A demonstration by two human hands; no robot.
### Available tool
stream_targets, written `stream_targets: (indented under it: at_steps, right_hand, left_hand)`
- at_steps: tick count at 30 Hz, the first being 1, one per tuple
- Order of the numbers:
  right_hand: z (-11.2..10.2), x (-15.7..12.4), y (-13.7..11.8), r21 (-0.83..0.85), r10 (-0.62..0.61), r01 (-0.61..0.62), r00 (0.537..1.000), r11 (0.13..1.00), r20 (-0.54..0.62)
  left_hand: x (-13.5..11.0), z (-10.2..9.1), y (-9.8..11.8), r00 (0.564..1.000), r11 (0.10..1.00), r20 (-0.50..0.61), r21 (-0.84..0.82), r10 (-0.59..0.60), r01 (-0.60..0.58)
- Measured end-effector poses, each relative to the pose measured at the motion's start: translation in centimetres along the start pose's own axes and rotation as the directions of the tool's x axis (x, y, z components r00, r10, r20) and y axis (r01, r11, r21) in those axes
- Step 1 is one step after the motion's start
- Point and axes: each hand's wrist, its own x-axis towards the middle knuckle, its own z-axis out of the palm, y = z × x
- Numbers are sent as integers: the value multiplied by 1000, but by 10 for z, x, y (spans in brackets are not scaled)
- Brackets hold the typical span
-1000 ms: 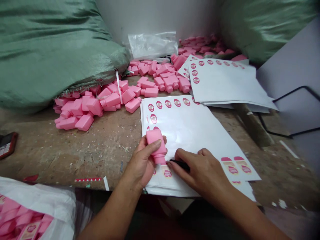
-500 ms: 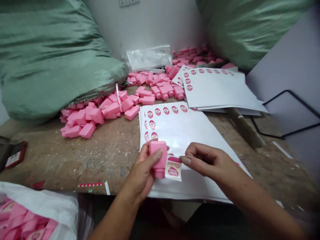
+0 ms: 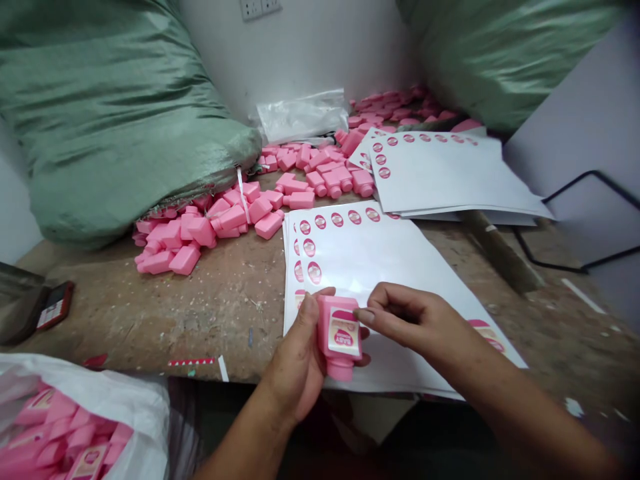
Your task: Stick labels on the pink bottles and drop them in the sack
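My left hand (image 3: 297, 357) is shut around a pink plastic bottle (image 3: 340, 337), which is upside down with its cap end lowest. A cream and pink "BABY" label (image 3: 344, 335) lies flat on the bottle's front. My right hand (image 3: 413, 317) sits just to the right, its thumb and fingertips pinched together at the bottle's edge. Under both hands lies a stack of white label sheets (image 3: 360, 260) printed with small pink ovals.
Loose pink bottles (image 3: 200, 233) lie heaped on the worn wooden workbench (image 3: 180, 313). Another label-sheet stack (image 3: 445, 173) sits behind. Green woven sacks (image 3: 110, 113) bulge at the back, and a white bag (image 3: 115, 407) of labelled bottles sits at front left.
The label, which hung partly off the bottle's side, now lies flat on its front. The bottle has shifted right, and my right hand has moved onto its edge.
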Motion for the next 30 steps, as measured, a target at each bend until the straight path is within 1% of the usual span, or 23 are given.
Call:
stream_targets:
  at_steps: [2, 5, 8, 10, 12, 14, 15, 16, 17, 19, 21, 23, 24, 25, 26, 27, 28, 29, 30]
  right_hand:
    - [1, 0, 0, -4, -8, 8, 1000, 1000, -4]
    - [2, -2, 0, -59, -33, 31, 999, 998, -32]
    - [3, -5, 0, -170, -72, 59, 995, 984, -76]
    - [3, -7, 0, -295, -122, 84, 986, 952, -115]
    - [2, -9, 1, -448, -201, 90, 957, 889, -207]
    - [2, -11, 2, -537, -264, 55, 909, 842, -321]
    - [2, -13, 3, -539, -279, 45, 890, 841, -361]
    - [4, -14, 3, -518, -280, 50, 883, 854, -376]
    - [6, -15, 2, -485, -270, 68, 893, 872, -361]
    - [12, -16, 1, -397, -246, 121, 928, 910, -282]
    - [18, -16, -1, -302, -216, 143, 950, 942, -224]
    - [21, -16, -2, -225, -192, 144, 959, 964, -210]
    - [22, -15, -1, -202, -183, 141, 961, 969, -209]
    - [21, -14, 1, -192, -176, 136, 962, 972, -209]
    - [19, -13, 4, -193, -172, 132, 962, 972, -211]
    - [16, -11, 7, -197, -171, 127, 960, 972, -221]
    - [14, -9, 11, -203, -167, 120, 958, 972, -231]
    - [13, -6, 15, -210, -167, 116, 955, 971, -244]
    - [12, -4, 19, -215, -167, 114, 954, 970, -248]
  left_hand:
    - [-2, 1, 0, 1000, 1000, 20, 16, 8, -9]
    - [-5, 3, 1, 999, 996, 41, 91, 18, -21]
    - [-6, 4, 0, 999, 987, 42, 158, 25, -31]
    - [-6, 4, -1, 999, 982, 36, 181, 37, -43]
    - [-7, 4, -2, 999, 979, 21, 198, 40, -44]
    - [-8, 4, -2, 1000, 979, -7, 202, 22, -20]
    - [-9, 6, -2, 1000, 980, -19, 200, 8, -4]
    - [-10, 7, -2, 1000, 980, -28, 196, -4, 9]
    - [-11, 10, -2, 999, 981, -30, 193, -10, 16]
    - [-15, 15, -1, 1000, 981, -21, 191, -16, 20]
    - [-21, 16, 1, 1000, 978, -28, 210, -7, 13]
    - [-34, 7, 8, 997, 960, -79, 280, 5, 17]
    - [-45, -4, 14, 992, 940, -127, 341, 28, 17]
    - [-60, -18, 23, 980, 907, -186, 422, 77, 9]
    - [-79, -35, 33, 954, 852, -262, 523, 149, 10]
    - [-102, -54, 46, 904, 772, -334, 636, 267, 7]
    - [-128, -74, 59, 819, 658, -395, 752, 417, 27]
    - [-154, -93, 72, 682, 510, -452, 850, 575, 132]
    - [-179, -108, 85, 530, 371, -467, 884, 708, 283]
